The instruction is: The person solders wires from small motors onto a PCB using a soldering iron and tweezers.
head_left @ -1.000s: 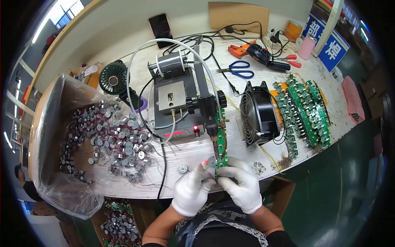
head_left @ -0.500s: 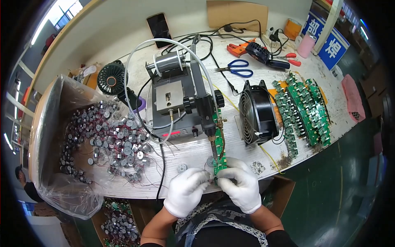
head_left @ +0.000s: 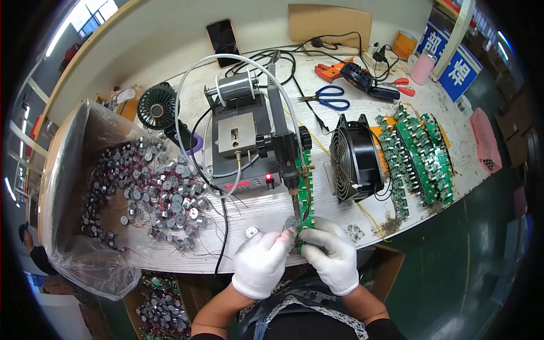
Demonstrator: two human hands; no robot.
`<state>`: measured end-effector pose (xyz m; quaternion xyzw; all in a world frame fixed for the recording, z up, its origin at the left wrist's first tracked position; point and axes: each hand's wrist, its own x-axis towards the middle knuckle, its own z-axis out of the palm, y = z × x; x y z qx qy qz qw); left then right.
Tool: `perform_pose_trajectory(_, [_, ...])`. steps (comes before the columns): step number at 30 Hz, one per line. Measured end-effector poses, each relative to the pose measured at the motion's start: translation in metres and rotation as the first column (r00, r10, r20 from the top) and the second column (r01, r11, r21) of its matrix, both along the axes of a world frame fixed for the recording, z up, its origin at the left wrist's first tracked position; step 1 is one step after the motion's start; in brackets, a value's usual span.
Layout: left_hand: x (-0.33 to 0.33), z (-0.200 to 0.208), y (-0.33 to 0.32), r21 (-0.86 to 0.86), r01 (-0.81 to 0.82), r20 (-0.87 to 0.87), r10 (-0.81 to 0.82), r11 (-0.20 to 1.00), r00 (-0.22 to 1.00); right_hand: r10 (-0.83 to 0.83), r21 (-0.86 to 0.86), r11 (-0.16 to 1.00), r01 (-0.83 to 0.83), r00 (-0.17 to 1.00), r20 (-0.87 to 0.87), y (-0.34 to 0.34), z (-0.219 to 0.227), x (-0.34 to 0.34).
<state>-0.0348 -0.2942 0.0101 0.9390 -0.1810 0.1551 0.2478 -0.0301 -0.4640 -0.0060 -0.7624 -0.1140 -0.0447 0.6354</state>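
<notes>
Both my hands wear white gloves and meet at the near edge of the bench. My right hand grips the near end of a long green circuit board strip that runs away from me under the soldering tip. My left hand pinches a small round silver part with thin wires against the strip's near end. Another round silver part lies on the bench just left of my hands.
A soldering machine with a wire spool stands behind the strip. Left is a plastic-lined box with a heap of round silver parts. A black fan, rows of green boards, blue scissors and a small desk fan are around.
My hands shifted slightly nearer and the left hand closed in on the strip's near end; the view tilted a little. The strip stays under the soldering tip.
</notes>
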Motion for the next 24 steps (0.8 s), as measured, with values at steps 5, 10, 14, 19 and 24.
perform_pose_trajectory(5, [0.002, -0.006, 0.002, 0.078, 0.008, 0.054, -0.012, 0.997, 0.998, -0.001, -0.037, 0.999, 0.004, 0.998, 0.061, 0.001, 0.000, 0.002])
perform_pose_trajectory(10, [-0.003, -0.007, 0.001, -0.290, -0.040, -0.089, 0.015, 0.956, 0.996, -0.005, -0.053, 0.999, 0.007, 0.999, 0.041, 0.002, -0.001, 0.001])
perform_pose_trajectory(14, [-0.003, -0.007, 0.007, -0.300, -0.017, -0.143, -0.027, 0.954, 0.989, 0.003, -0.070, 0.998, 0.003, 0.996, 0.087, 0.001, -0.003, 0.002])
perform_pose_trajectory(19, [0.003, 0.003, 0.008, -0.422, 0.013, -0.136, -0.078, 0.906, 0.988, 0.009, -0.051, 0.999, -0.005, 0.997, 0.072, 0.002, 0.001, 0.002])
perform_pose_trajectory(24, [0.004, 0.007, 0.011, -0.501, -0.104, -0.394, -0.119, 0.859, 0.911, 0.024, -0.037, 0.999, -0.021, 0.997, 0.076, -0.003, -0.006, 0.002])
